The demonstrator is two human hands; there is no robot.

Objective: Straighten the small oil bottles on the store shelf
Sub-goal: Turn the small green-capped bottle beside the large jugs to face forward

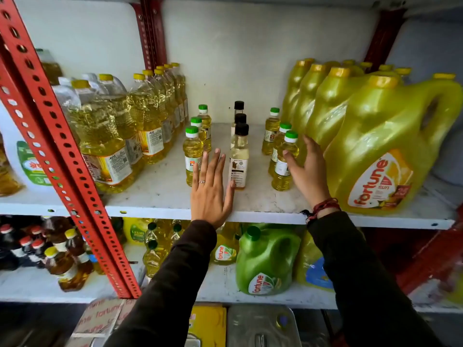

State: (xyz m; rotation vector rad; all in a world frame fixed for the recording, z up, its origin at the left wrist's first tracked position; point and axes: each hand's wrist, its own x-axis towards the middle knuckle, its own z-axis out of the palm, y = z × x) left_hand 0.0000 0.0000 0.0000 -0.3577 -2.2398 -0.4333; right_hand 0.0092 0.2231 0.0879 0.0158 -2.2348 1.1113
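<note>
Three rows of small oil bottles stand upright on the white shelf (162, 196). The left row has green caps, with its front bottle (192, 151) nearest me. In the middle row, black-capped bottles line up behind a front one (239, 159). The right row's front green-capped bottle (284, 161) stands beside big yellow jugs. My left hand (210, 191) lies flat and open between the left and middle rows, its thumb touching the black-capped front bottle. My right hand (308, 169) is spread against the right row's front bottle and the jug behind it, gripping nothing.
Large clear oil bottles (107, 146) crowd the shelf's left side behind a red perforated upright (62, 156). Big yellow Fortune jugs (375, 146) fill the right side. The lower shelf holds a green jug (265, 264) and dark bottles (50, 249).
</note>
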